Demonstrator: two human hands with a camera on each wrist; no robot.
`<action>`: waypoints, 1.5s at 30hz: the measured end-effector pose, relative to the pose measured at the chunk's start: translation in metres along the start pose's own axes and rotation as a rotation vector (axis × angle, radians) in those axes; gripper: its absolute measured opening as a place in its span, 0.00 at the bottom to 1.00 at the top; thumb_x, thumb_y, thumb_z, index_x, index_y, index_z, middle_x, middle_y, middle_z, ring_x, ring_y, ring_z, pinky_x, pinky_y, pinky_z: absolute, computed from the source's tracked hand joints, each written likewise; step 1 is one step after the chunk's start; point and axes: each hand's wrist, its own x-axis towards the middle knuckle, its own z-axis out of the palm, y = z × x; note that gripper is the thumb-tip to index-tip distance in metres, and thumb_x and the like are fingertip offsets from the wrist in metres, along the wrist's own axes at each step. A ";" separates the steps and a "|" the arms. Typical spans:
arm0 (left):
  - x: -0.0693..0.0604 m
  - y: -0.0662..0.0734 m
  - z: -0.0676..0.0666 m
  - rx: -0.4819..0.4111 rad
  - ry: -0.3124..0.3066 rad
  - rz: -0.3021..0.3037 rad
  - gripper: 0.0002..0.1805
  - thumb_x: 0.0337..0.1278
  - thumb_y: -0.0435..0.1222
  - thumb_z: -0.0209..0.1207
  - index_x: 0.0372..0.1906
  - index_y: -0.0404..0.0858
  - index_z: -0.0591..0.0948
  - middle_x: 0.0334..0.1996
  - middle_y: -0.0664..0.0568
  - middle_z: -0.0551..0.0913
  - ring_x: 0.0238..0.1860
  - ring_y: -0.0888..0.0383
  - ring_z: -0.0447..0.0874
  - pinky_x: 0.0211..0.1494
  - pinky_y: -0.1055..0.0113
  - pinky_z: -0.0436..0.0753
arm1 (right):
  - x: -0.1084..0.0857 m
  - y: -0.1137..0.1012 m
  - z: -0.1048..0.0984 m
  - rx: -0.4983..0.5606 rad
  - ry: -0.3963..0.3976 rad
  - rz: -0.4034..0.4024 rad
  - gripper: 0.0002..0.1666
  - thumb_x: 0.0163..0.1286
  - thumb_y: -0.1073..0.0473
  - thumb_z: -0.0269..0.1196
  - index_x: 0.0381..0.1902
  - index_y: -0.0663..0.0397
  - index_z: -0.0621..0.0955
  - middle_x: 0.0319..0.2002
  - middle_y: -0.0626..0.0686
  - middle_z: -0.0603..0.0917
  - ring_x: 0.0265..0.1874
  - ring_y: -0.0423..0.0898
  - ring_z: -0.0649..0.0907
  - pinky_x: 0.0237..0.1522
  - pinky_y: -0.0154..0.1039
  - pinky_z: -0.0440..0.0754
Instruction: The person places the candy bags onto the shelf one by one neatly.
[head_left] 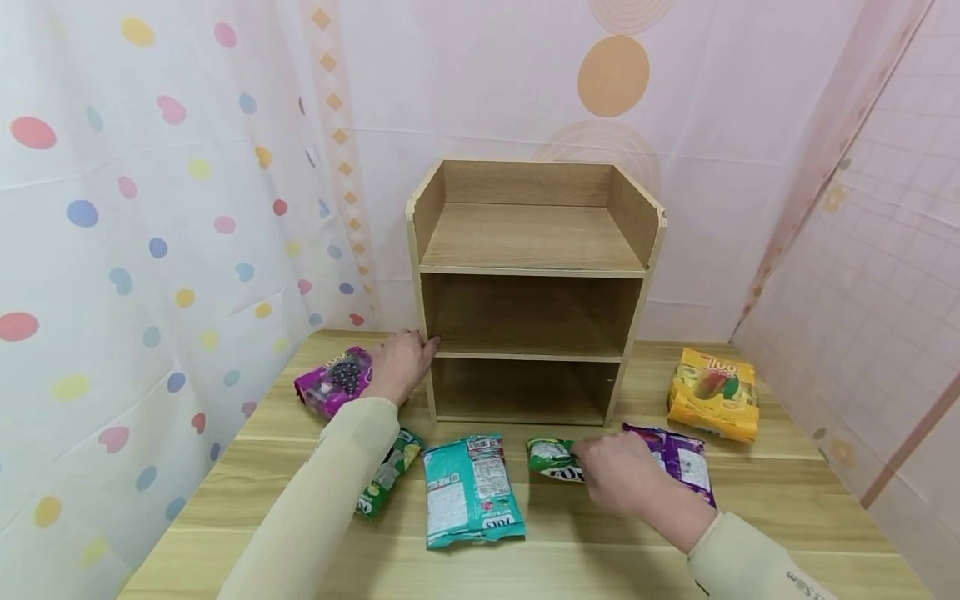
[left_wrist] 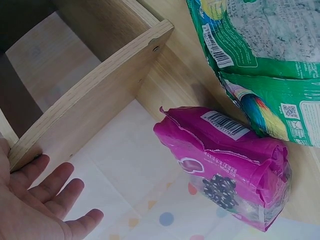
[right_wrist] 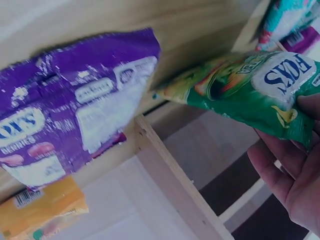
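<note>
At the far left stands a spotted curtain (head_left: 187,267). Before it, on the wooden table (head_left: 502,575), a purple grape bag (head_left: 330,385) lies partly behind your left hand (head_left: 401,364). That hand holds the left side wall of the wooden shelf (head_left: 532,237): the thumb tip laps its front edge and the fingers spread apart against the outer face. In the left wrist view the thumb is mostly cut off, so you cannot tell how firm the hold is.

Beneath your left forearm, a green bag (head_left: 392,475) shows only partly; the sleeve covers the rest. The shelf has an open top and two compartments below, the lower one dim inside. In front of it a teal bag (head_left: 474,492) lies flat, its small print unreadable.

Right of that, your right hand (head_left: 617,471) clamps the end of a green Fox's bag (head_left: 551,458) between thumb and fingers; whether its other end touches the table is hard to tell. The hand also hides part of the purple Fox's bag (head_left: 686,463) just beside it. Farthest right sits a yellow bag (head_left: 714,396) with mangoes pictured.
</note>
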 end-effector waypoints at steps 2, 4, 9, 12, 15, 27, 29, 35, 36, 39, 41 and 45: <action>0.000 0.000 0.000 -0.005 -0.006 -0.003 0.26 0.75 0.51 0.47 0.33 0.32 0.79 0.40 0.38 0.82 0.48 0.37 0.80 0.55 0.41 0.73 | 0.003 0.002 -0.003 0.014 0.022 0.016 0.11 0.56 0.65 0.64 0.22 0.46 0.74 0.14 0.41 0.67 0.12 0.39 0.67 0.12 0.36 0.63; 0.000 -0.001 0.000 -0.007 -0.011 -0.004 0.26 0.75 0.51 0.47 0.34 0.32 0.80 0.40 0.37 0.82 0.48 0.37 0.80 0.56 0.41 0.72 | 0.006 0.003 -0.006 0.032 0.023 0.039 0.07 0.59 0.64 0.65 0.25 0.47 0.78 0.17 0.42 0.72 0.13 0.40 0.71 0.13 0.36 0.65; 0.000 -0.001 -0.001 -0.005 -0.019 -0.010 0.26 0.75 0.52 0.47 0.35 0.32 0.80 0.40 0.38 0.82 0.48 0.37 0.80 0.56 0.41 0.72 | 0.013 0.006 -0.012 0.072 0.000 0.088 0.02 0.62 0.61 0.66 0.34 0.50 0.84 0.27 0.44 0.81 0.20 0.43 0.79 0.16 0.37 0.70; 0.000 -0.001 -0.002 0.002 -0.018 -0.003 0.26 0.75 0.51 0.46 0.34 0.32 0.79 0.40 0.37 0.82 0.47 0.37 0.80 0.55 0.40 0.72 | 0.015 0.008 -0.014 0.109 -0.003 0.095 0.01 0.63 0.61 0.66 0.32 0.50 0.82 0.26 0.43 0.80 0.20 0.41 0.78 0.16 0.35 0.69; 0.000 0.000 -0.002 0.005 -0.017 -0.003 0.26 0.76 0.51 0.46 0.34 0.32 0.79 0.40 0.37 0.82 0.48 0.37 0.80 0.55 0.40 0.72 | 0.016 0.013 -0.015 0.155 -0.018 0.100 0.02 0.64 0.62 0.65 0.32 0.50 0.82 0.26 0.42 0.79 0.20 0.40 0.77 0.17 0.35 0.69; 0.000 0.001 -0.002 0.009 -0.027 -0.012 0.27 0.75 0.51 0.46 0.37 0.31 0.80 0.42 0.36 0.82 0.50 0.36 0.79 0.56 0.40 0.71 | 0.023 0.029 -0.013 0.327 -0.101 0.194 0.12 0.71 0.59 0.62 0.48 0.55 0.85 0.43 0.52 0.87 0.27 0.41 0.81 0.28 0.43 0.77; 0.000 0.001 -0.002 0.005 -0.030 -0.013 0.26 0.75 0.51 0.46 0.37 0.32 0.80 0.42 0.37 0.82 0.50 0.37 0.79 0.57 0.40 0.71 | 0.024 0.030 -0.013 0.328 -0.105 0.213 0.14 0.71 0.57 0.62 0.50 0.55 0.85 0.44 0.53 0.87 0.26 0.40 0.78 0.28 0.43 0.76; 0.000 0.000 0.000 -0.016 -0.028 -0.009 0.26 0.75 0.51 0.47 0.35 0.33 0.80 0.39 0.39 0.82 0.48 0.38 0.80 0.56 0.42 0.72 | 0.023 0.034 -0.011 0.341 -0.100 0.304 0.18 0.72 0.52 0.62 0.54 0.54 0.83 0.44 0.54 0.87 0.28 0.44 0.81 0.38 0.49 0.82; 0.000 0.000 0.000 -0.018 -0.026 -0.008 0.26 0.75 0.51 0.47 0.34 0.33 0.80 0.39 0.39 0.82 0.48 0.38 0.80 0.56 0.42 0.72 | 0.022 0.035 -0.011 0.338 -0.095 0.320 0.18 0.72 0.51 0.62 0.55 0.53 0.83 0.43 0.54 0.87 0.30 0.45 0.83 0.39 0.51 0.82; 0.000 0.000 0.000 -0.022 -0.024 -0.008 0.26 0.75 0.51 0.47 0.34 0.33 0.80 0.38 0.39 0.82 0.48 0.39 0.80 0.56 0.42 0.72 | 0.021 0.037 -0.009 0.326 -0.079 0.359 0.20 0.72 0.47 0.61 0.54 0.53 0.83 0.43 0.55 0.88 0.33 0.50 0.85 0.38 0.52 0.82; 0.000 0.000 -0.001 -0.020 -0.023 -0.008 0.26 0.75 0.51 0.47 0.35 0.33 0.80 0.38 0.39 0.82 0.47 0.39 0.80 0.56 0.42 0.72 | 0.020 0.039 -0.008 0.320 -0.070 0.382 0.22 0.72 0.45 0.61 0.54 0.54 0.83 0.42 0.56 0.88 0.34 0.51 0.86 0.37 0.52 0.82; -0.001 0.000 -0.001 -0.014 -0.021 -0.010 0.26 0.75 0.51 0.47 0.34 0.33 0.80 0.37 0.40 0.82 0.46 0.39 0.80 0.54 0.43 0.73 | 0.017 0.043 -0.007 0.336 -0.065 0.421 0.27 0.72 0.41 0.60 0.54 0.55 0.83 0.42 0.57 0.88 0.34 0.52 0.85 0.37 0.51 0.82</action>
